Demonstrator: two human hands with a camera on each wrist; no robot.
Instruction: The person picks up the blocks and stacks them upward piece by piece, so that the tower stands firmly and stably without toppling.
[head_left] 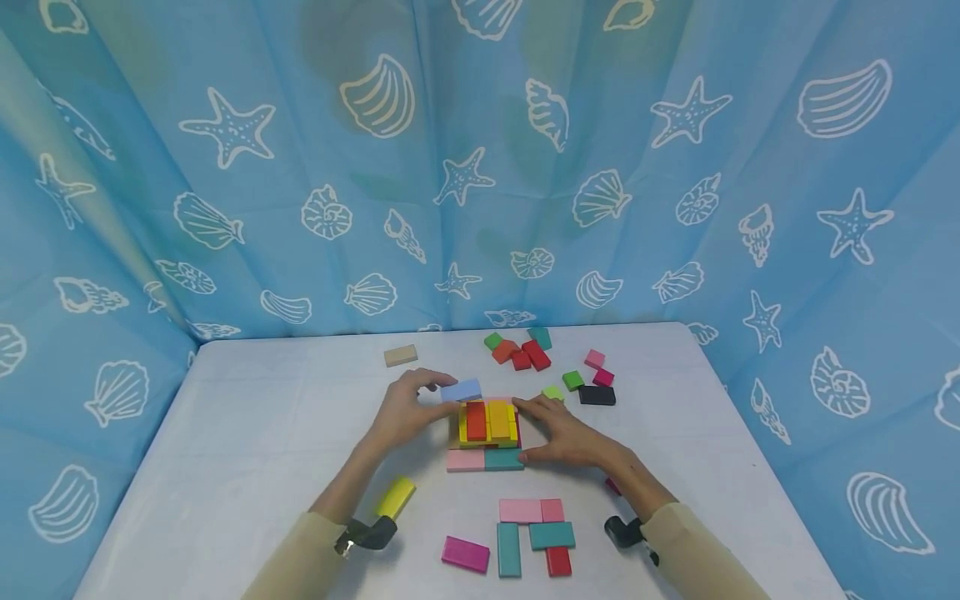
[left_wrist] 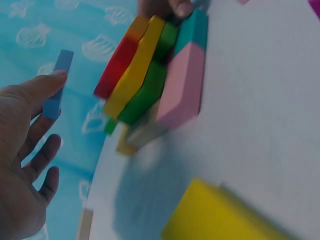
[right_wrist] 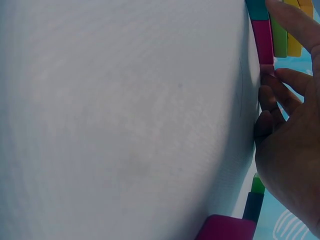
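My left hand [head_left: 405, 410] pinches a light blue block [head_left: 461, 391] between thumb and fingers, held up near the back left of a layered block stack. On top of that stack, a red block [head_left: 476, 421] and an orange block [head_left: 498, 419] lie over yellow ones. Green blocks [left_wrist: 145, 95] sit under the yellow in the left wrist view. Pink [head_left: 466, 460] and teal [head_left: 503, 459] blocks form the low front. My right hand [head_left: 570, 437] spans the stack's right side, its thumb against the teal block and its other fingers loosely spread along the side and back.
Nearer me lie a yellow block [head_left: 396, 498], a magenta block [head_left: 465, 554] and a group of pink, teal and red blocks [head_left: 508, 550]. Behind are a beige block [head_left: 401, 356], several red and green pieces, and a black block [head_left: 597, 396]. A blue curtain [head_left: 465, 208] stands behind the table.
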